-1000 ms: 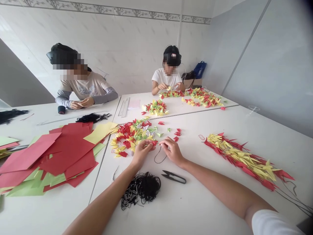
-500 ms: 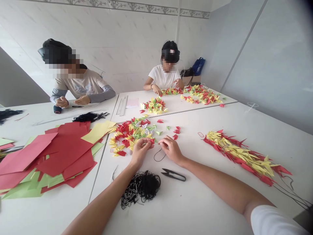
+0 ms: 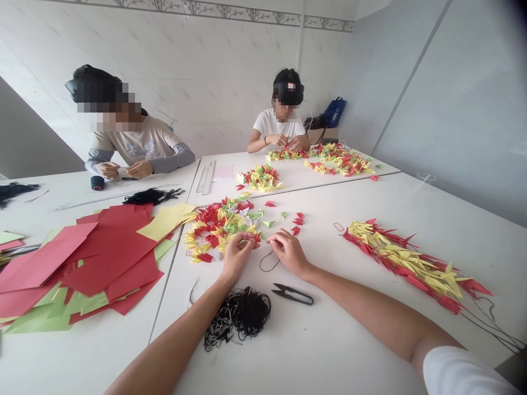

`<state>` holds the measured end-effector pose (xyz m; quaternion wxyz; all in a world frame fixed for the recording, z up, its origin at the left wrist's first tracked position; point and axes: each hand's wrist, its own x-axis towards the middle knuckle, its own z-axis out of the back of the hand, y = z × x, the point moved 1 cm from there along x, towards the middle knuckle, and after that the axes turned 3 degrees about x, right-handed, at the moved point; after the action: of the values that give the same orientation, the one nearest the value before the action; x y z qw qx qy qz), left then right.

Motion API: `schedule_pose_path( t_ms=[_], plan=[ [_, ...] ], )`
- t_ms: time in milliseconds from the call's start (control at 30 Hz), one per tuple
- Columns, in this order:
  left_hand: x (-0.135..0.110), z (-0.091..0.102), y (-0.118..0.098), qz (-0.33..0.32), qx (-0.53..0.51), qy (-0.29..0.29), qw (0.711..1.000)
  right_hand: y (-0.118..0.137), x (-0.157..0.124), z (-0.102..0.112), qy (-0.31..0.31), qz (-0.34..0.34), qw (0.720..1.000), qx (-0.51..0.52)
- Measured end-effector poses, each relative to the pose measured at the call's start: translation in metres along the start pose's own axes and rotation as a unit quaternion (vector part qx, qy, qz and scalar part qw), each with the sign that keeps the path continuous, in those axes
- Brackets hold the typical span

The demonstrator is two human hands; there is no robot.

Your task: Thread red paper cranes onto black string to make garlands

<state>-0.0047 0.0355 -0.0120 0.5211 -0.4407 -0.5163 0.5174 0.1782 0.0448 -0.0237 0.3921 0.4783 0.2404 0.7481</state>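
My left hand [image 3: 239, 251] pinches a small red folded paper crane [image 3: 257, 238] between thumb and fingers. Just to its right, my right hand [image 3: 287, 250] is closed at the fingertips on a thin black cord [image 3: 267, 270], which loops down onto the table. A narrow gap separates the two hands. Beside my left hand lies a heap of red, yellow, green and white paper cranes [image 3: 214, 219]. Black thread snips [image 3: 292, 294] rest below my right hand, near a tangled bundle of black cord [image 3: 251, 312].
Strung red and yellow cranes [image 3: 403, 258] lie at right. Coloured paper sheets [image 3: 111, 252] cover the left table [image 3: 123, 356]. Across from me, one co-worker [image 3: 140, 140] handles something white; another [image 3: 284, 123] works over more cranes [image 3: 341, 159]. Rulers [image 3: 206, 178] lie between them.
My hands stay almost in place, still holding the crane and cord. The co-worker at the back has brought both hands together; the one at left now shows something white between the hands.
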Motion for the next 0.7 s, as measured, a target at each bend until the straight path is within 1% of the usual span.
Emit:
schedule_pose_path(
  t_ms=[100, 167, 267, 400, 600, 700],
  plan=[
    [0.000, 0.000, 0.000, -0.019, 0.023, 0.003, 1.000, -0.001, -0.001, -0.001, 0.004, -0.004, 1.000, -0.001],
    [0.000, 0.000, 0.000, -0.059, 0.058, 0.010, 0.997, -0.003, -0.001, -0.002, 0.009, -0.003, 1.000, -0.003],
    [-0.001, 0.000, -0.003, -0.120, 0.125, 0.022, 0.985, -0.005, -0.001, -0.003, 0.012, 0.004, 1.000, -0.009],
    [-0.005, 0.001, -0.008, -0.124, 0.168, 0.017, 0.978, -0.005, -0.001, -0.004, 0.011, 0.013, 1.000, -0.007],
    [-0.006, -0.002, -0.011, -0.148, 0.159, 0.026, 0.976, -0.005, -0.001, -0.004, 0.017, 0.017, 1.000, 0.003],
    [-0.006, -0.004, -0.009, -0.160, 0.164, 0.013, 0.973, -0.005, -0.002, -0.005, 0.007, 0.008, 1.000, 0.004]
  ],
)
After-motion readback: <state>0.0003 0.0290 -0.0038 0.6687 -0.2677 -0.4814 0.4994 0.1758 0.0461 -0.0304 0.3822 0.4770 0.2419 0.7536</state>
